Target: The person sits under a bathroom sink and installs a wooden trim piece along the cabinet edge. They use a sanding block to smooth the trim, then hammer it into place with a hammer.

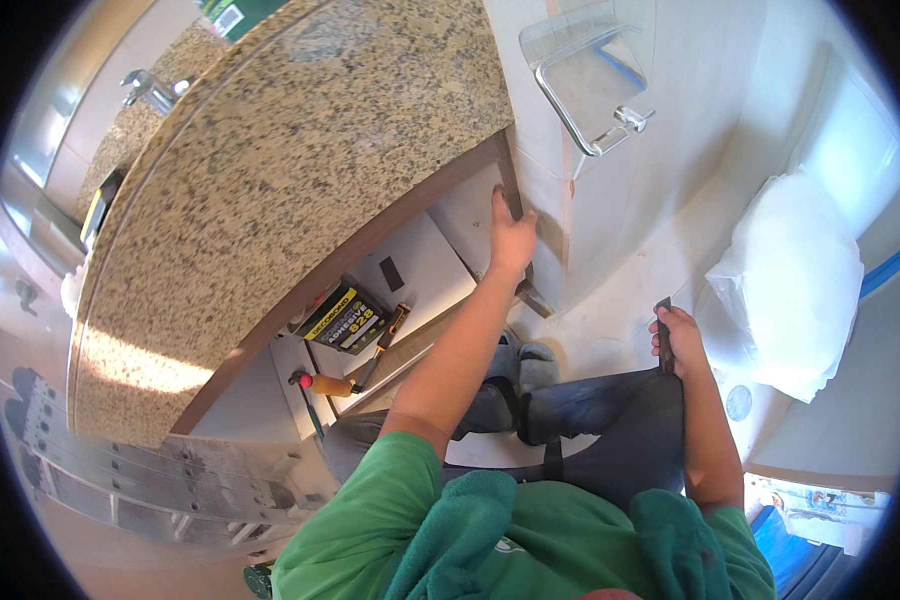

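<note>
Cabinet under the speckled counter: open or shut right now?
Open. No door covers the front of the cabinet around the black-and-yellow container, and white inner surfaces show below the counter.

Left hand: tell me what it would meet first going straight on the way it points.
The left hand would first meet the brown cabinet upright, which it already seems to grip; depth beyond that is unclear.

words (332,314), number (361,319) on black box (346,320)
</note>
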`<state>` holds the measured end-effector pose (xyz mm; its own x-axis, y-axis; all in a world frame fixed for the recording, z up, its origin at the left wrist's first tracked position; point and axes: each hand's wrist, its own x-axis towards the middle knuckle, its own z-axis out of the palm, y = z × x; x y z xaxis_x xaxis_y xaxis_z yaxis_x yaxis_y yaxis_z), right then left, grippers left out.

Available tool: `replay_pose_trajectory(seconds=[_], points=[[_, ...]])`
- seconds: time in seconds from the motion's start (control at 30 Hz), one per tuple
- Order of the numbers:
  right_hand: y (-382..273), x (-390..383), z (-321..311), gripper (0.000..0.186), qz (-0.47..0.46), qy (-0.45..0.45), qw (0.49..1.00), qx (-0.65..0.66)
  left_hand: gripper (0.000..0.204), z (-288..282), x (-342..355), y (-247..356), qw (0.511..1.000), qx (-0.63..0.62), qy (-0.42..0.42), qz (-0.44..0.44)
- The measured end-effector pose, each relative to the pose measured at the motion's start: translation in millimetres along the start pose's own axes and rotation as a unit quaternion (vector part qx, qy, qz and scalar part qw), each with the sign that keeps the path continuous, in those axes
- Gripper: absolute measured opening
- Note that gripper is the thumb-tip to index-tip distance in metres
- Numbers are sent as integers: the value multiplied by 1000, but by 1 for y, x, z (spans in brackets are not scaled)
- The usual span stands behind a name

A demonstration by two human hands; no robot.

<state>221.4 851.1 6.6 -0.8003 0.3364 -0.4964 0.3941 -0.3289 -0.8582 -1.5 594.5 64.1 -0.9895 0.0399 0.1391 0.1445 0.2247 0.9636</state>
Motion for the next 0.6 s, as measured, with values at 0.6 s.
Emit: replay_pose_trajectory(seconds=[0.6], points=[[7,-8,5,15,-30,-7,999,-36,87,-29,1,75,995,-49,-69,-49]])
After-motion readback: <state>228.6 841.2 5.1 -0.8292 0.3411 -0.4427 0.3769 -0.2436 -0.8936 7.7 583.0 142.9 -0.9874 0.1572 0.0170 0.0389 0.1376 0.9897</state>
